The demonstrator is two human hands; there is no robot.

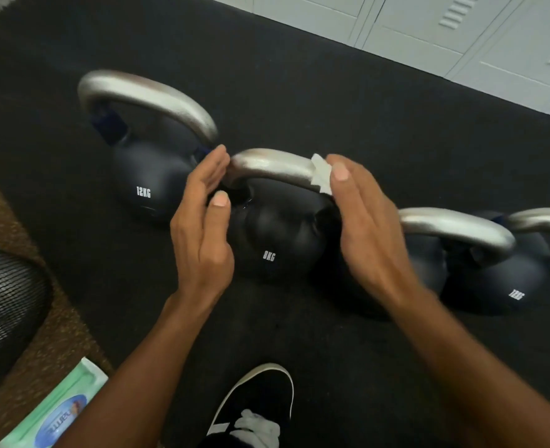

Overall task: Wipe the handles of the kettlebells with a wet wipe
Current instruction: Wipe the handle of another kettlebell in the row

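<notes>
My right hand (370, 227) pinches the wet wipe (321, 174) on the right end of the 8KG handle (273, 166), which runs leftward to my slack-fingered left hand (202, 221)

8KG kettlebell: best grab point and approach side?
Grip the 8KG kettlebell by the top bar of its silver handle, coming from above with fingers hooked through the loop. The handle arches upright over a round, smooth body, and neighbours, the 12KG kettlebell among them, crowd both sides. The right hand holds the wet wipe on its right end.
</notes>
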